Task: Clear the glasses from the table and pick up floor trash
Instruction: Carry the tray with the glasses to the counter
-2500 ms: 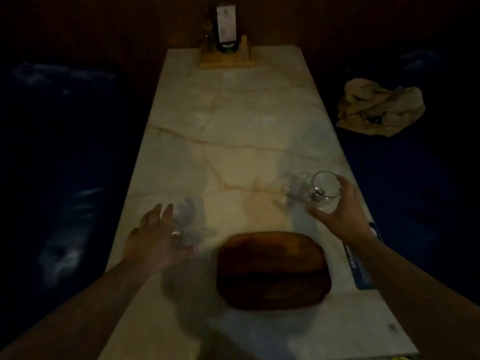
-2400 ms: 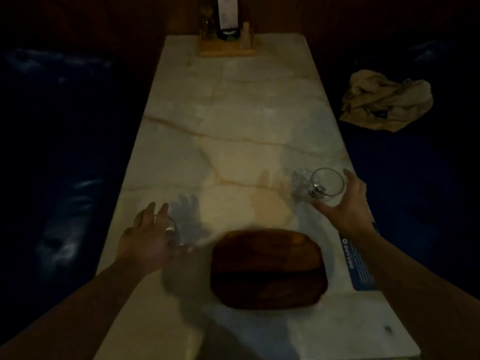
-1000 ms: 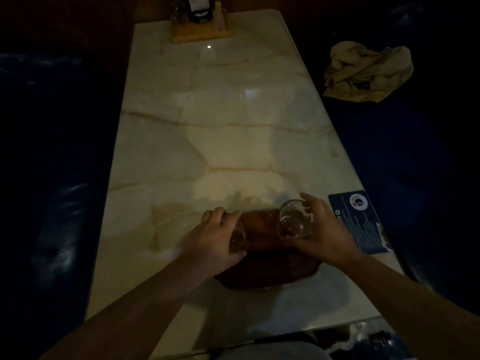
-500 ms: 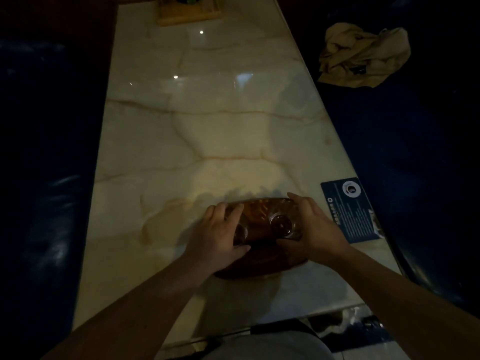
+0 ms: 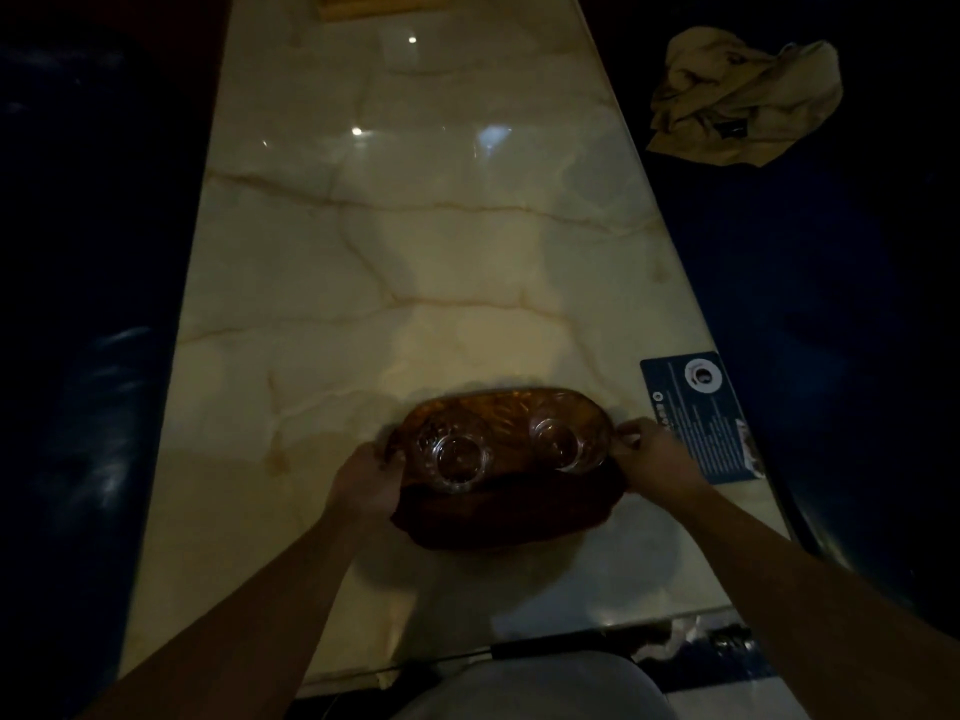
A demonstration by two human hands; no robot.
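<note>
Two clear glasses stand upright on a brown wooden tray [image 5: 511, 517] near the front of the pale marble table [image 5: 415, 262]. One glass [image 5: 457, 457] is at the tray's left, the other glass [image 5: 563, 444] at its right. My left hand [image 5: 366, 483] grips the tray's left edge and my right hand [image 5: 652, 454] grips its right edge. Neither hand touches a glass. Floor trash cannot be made out in the dark.
A blue printed card [image 5: 698, 415] lies on the table by my right hand. A crumpled beige cloth [image 5: 743, 101] sits on the dark blue seat at the right. A wooden holder [image 5: 382, 0] stands at the table's far end. Dark blue seats flank both sides.
Both hands carried the glasses inward from the table's sides, set them on the tray and let go. The hands then moved out to the tray's two edges.
</note>
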